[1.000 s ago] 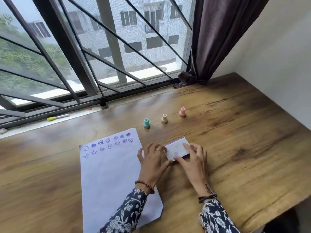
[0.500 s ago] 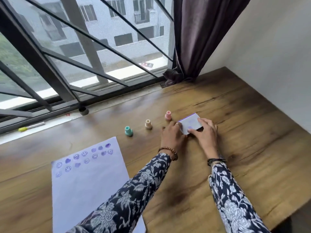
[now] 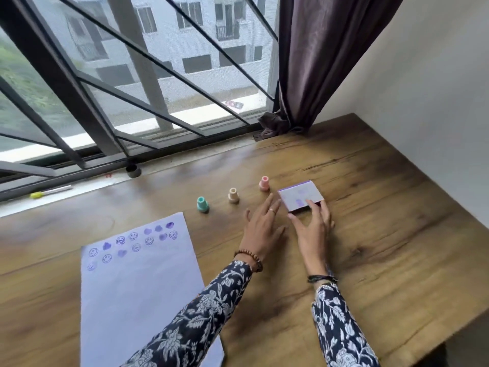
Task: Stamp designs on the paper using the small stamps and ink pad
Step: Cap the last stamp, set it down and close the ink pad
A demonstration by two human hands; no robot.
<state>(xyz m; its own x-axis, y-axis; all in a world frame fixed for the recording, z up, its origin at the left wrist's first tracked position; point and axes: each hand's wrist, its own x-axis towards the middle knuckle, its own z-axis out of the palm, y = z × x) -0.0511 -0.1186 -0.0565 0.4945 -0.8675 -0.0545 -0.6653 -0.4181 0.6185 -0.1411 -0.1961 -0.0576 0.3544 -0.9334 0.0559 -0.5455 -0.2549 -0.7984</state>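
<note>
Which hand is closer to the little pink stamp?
Left. The left hand reaches just below the small pink stamp; the right hand is farther right, fingertips on the white ink pad box.

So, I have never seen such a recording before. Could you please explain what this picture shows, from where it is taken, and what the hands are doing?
There is no machine here. A person wears a camera on the head, so you look forward and down at their own two bare hands.

On the wooden table lies a sheet of paper with purple smiley and heart prints near its far edge. Beyond it stand three small stamps in a row: a teal stamp, a beige stamp and a pink stamp. Right of them lies the closed ink pad.

The right hand touches the ink pad's near edge with its fingertips. The left hand is open beside it and holds nothing. Neither hand holds a stamp.
</note>
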